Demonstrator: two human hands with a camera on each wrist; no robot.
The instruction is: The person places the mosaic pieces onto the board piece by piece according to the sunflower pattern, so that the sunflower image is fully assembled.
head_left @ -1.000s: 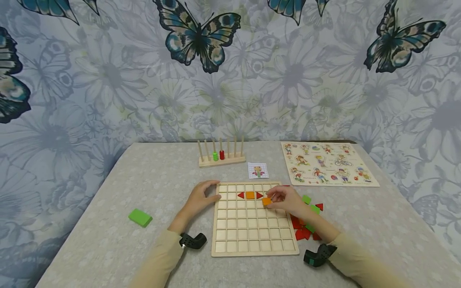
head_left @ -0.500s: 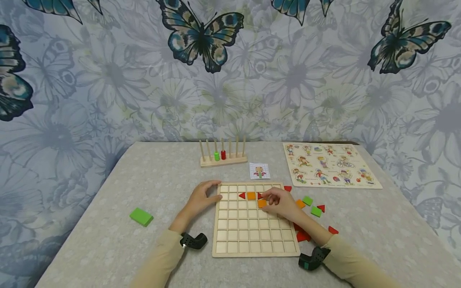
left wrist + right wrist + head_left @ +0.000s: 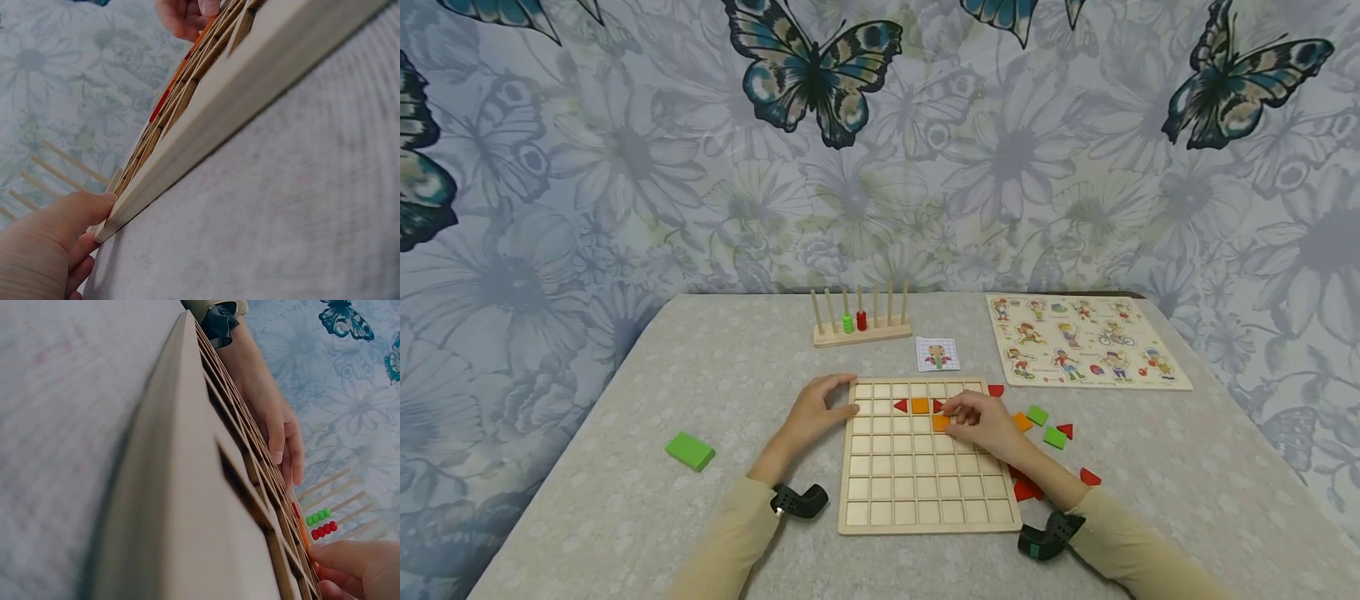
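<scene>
A wooden grid board (image 3: 925, 488) lies flat on the table, crossed by thin strips into square cells. My left hand (image 3: 815, 410) grips its far left corner, the thumb (image 3: 87, 206) over the frame and the fingers around the edge. Near the board's far side, a row holds a red triangle (image 3: 901, 406), an orange square tile (image 3: 920, 406) and a second red triangle (image 3: 937, 406). Just in front of this row, my right hand (image 3: 988, 423) pinches another orange square tile (image 3: 939, 423) at a cell, thumb and fingertips at its right side. The right hand partly covers the second triangle.
Loose green tiles (image 3: 1055, 437), red pieces (image 3: 1090, 477) and an orange tile (image 3: 1022, 422) lie right of the board. A green block (image 3: 690, 451) sits left. Behind stand a pegged bead rack (image 3: 862, 335), a small pattern card (image 3: 937, 354) and a picture board (image 3: 1086, 342).
My right hand has moved slightly left with the orange tile, bringing it to the cell in front of the row. More loose pieces show beside the forearm. The left hand has stayed put.
</scene>
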